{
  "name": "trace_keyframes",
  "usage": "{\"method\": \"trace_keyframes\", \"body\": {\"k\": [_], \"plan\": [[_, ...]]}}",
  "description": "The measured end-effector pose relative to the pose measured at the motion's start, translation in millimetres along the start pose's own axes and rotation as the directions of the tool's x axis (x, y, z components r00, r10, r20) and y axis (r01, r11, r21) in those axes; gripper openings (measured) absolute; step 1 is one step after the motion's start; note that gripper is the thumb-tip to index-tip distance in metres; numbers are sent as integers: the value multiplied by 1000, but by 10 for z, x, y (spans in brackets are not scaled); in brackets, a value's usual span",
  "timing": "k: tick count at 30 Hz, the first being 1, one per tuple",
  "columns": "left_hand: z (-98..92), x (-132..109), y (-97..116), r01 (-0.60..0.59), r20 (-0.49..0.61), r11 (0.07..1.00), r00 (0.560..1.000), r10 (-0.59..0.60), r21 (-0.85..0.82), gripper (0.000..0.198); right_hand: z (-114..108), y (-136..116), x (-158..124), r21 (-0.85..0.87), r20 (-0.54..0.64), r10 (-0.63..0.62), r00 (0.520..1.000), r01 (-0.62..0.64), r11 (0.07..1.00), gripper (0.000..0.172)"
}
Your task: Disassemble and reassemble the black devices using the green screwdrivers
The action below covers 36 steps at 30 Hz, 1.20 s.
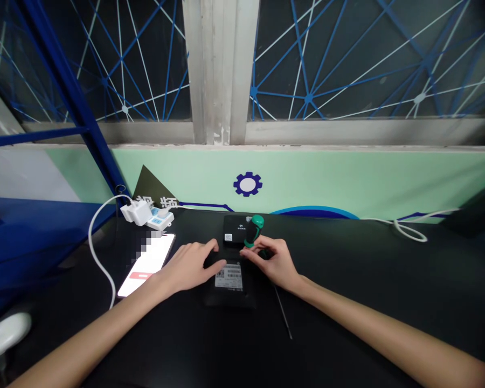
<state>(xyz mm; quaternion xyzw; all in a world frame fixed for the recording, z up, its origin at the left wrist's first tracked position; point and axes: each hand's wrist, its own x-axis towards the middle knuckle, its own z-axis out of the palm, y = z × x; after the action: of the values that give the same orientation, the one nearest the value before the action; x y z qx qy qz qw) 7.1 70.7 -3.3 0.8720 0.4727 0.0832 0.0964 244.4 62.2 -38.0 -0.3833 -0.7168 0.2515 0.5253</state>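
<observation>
My right hand (272,262) grips a screwdriver with a green and black handle (254,231), held nearly upright with the handle on top. Its tip is hidden from me. Below sits a flat black device (230,299) with a white printed label (228,276), lying on the black table. My left hand (192,265) rests at the device's left edge, thumb and index finger spread apart, the thumb touching it near the label. A thin metal shaft (283,312) lies on the table, running out from under my right hand; a bit of green shows there, its other end hidden.
Behind the hands stands a black box (234,226) with a small white code sticker. To the left lie a lit phone (147,264), a white power strip with plugs (159,219) and a looping white cable (92,242). Another white cable (410,231) lies at the back right.
</observation>
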Motion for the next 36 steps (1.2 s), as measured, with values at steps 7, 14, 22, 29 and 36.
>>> {"method": "trace_keyframes", "body": {"k": [7, 14, 22, 29, 36], "plan": [[39, -20, 29, 53, -28, 999, 998, -53, -9, 35, -27, -20, 14, 0, 34, -18, 999, 18, 1000, 29], [76, -91, 75, 50, -107, 997, 993, -55, -55, 28, -42, -25, 12, 6, 73, -17, 997, 16, 1000, 28], [74, -123, 74, 44, -113, 994, 992, -55, -100, 26, -47, -59, 29, -25, 72, -29, 997, 31, 999, 31], [51, -131, 61, 44, -86, 992, 995, -54, -118, 26, -60, -56, 42, -7, 106, -50, 993, 51, 999, 25], [26, -118, 61, 42, -66, 993, 997, -49, -111, 27, -27, 14, 24, -6, 123, 53, 991, -53, 999, 28]]}}
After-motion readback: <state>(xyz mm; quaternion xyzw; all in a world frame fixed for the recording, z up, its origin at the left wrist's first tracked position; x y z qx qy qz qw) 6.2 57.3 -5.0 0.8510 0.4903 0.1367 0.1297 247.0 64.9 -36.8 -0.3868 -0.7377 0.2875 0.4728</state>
